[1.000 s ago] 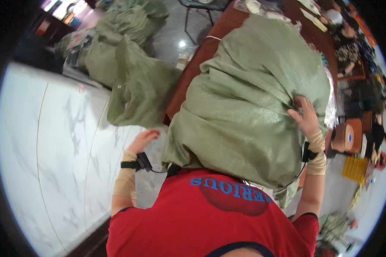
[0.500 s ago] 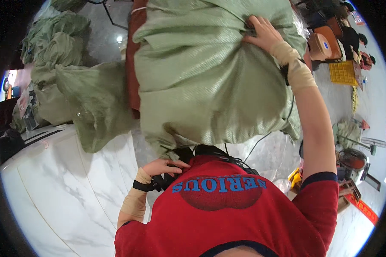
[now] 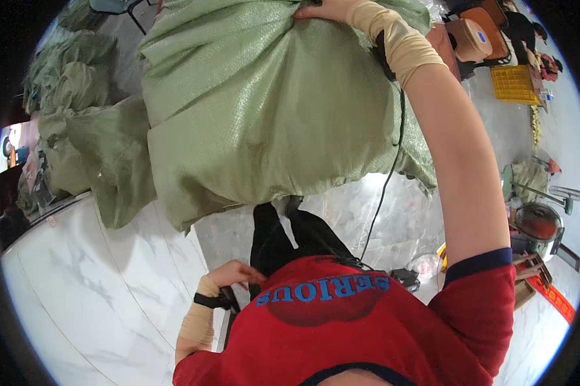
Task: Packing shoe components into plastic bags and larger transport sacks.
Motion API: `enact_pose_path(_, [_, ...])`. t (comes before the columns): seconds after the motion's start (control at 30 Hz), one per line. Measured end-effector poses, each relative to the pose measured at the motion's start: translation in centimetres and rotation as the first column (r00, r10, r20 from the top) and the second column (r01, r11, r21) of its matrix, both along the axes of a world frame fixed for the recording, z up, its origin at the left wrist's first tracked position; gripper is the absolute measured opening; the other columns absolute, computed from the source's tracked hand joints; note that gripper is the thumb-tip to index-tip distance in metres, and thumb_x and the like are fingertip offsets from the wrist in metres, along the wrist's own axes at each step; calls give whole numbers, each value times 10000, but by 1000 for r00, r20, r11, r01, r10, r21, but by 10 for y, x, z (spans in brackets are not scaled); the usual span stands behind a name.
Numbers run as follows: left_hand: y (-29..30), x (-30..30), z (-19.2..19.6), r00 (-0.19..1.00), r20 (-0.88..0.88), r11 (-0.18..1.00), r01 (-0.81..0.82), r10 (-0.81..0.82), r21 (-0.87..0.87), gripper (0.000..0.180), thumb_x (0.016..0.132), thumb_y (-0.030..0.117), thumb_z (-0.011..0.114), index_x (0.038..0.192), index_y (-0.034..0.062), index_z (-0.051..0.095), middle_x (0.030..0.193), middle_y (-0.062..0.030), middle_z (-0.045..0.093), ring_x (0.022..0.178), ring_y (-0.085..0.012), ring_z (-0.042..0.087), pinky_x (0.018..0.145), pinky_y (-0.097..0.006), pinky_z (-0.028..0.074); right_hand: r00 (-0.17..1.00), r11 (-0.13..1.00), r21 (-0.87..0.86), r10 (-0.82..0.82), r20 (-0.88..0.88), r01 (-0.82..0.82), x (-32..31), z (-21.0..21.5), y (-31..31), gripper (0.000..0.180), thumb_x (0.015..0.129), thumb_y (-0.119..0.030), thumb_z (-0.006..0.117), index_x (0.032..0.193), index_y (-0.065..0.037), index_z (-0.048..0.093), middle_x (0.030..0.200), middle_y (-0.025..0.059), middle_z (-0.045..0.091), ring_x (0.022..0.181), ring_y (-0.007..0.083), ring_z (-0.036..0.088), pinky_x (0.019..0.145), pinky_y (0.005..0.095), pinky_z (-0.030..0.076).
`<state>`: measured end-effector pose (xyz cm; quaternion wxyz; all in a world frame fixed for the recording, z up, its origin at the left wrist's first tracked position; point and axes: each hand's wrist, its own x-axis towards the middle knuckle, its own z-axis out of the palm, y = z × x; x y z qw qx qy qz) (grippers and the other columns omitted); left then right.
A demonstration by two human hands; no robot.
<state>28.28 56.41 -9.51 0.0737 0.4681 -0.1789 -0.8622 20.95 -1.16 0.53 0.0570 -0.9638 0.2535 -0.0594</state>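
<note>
A large, full green woven sack fills the upper middle of the view, its cloth creased into folds that run up to my right hand. That hand grips the gathered cloth, though the view's top edge cuts off part of it. My left hand hangs low beside my waist, next to my red shirt. Its fingers are loosely stretched and hold nothing that I can see. Both forearms wear beige sleeves, with a black band at each wrist.
More green sacks are heaped at the left, beside a white marble-patterned surface. A black cable hangs down from my right wrist. On the right are a yellow crate, a fan and a lidded tan bin.
The sack has shifted left in view, with my right hand moving up and left along with it. My left hand has dropped slightly, and my legs and the floor below the sack now show.
</note>
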Motion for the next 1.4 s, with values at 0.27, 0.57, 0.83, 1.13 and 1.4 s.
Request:
enact_pose_path(0.27, [211,69,-3,734,579,897,94,-355,432,317,701,324,653,946,135,718,966,-68,692,865,-236,651,737,-326,511,993,999,-37,19,114,-14,-14,-18,-7,514,773,-478,642,1048,-57,537,1056,139,566,1037,352,505,904,423,415])
enact_pose_path(0.57, [82,254,120,-41,713,710,154,700,-687,268,918,204,550,1109,29,621,1020,-110,676,964,-184,628,852,-306,467,982,985,-160,38,-187,-68,-6,3,28,246,866,-314,561,1100,-261,616,991,13,639,1097,280,491,864,414,484])
enact_pose_path(0.83, [-263,399,183,260,461,285,510,848,-812,233,893,203,583,1063,55,643,1003,-88,676,920,-187,636,813,-298,474,979,995,-96,5,-204,-26,-18,26,39,182,815,-269,604,975,-203,661,952,29,645,1074,269,499,861,380,484])
enact_pose_path(1.13, [-499,395,65,553,220,-83,470,804,-879,385,808,229,654,1138,52,565,1166,-146,587,1082,-300,560,890,-356,461,788,893,106,-324,-523,438,61,124,63,149,845,-276,569,834,-153,652,883,65,651,999,273,578,750,405,488])
enact_pose_path(1.4, [-481,348,60,595,159,-267,562,788,-783,84,827,92,570,897,50,551,827,-148,529,834,-346,551,691,-408,452,925,880,-372,-166,342,296,195,92,-4,274,801,-222,639,1049,-115,593,940,56,596,993,259,541,805,404,456])
